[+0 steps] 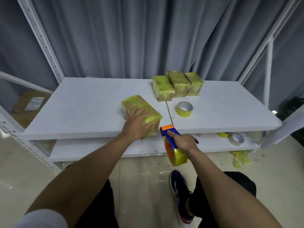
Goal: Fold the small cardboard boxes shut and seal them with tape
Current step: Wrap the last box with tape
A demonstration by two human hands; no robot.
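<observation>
A small cardboard box [136, 102] wrapped in yellow tape lies at the front edge of the white shelf [85, 102]. My left hand [139, 124] lies on its near end, fingers spread over the top and thumb round the front face. My right hand [182, 142] grips the blue and orange tape dispenser [172, 145] just right of the box, below the shelf edge, with a yellow roll hanging under it. Three taped boxes [176, 85] stand together at the back right.
A loose roll of yellow tape [185, 109] lies on the shelf right of a thin seam. The lower shelf holds more tape rolls [236, 139]. Crumpled yellow tape [241, 157] lies on the floor. A brown carton [31, 106] sits far left. Grey curtains hang behind.
</observation>
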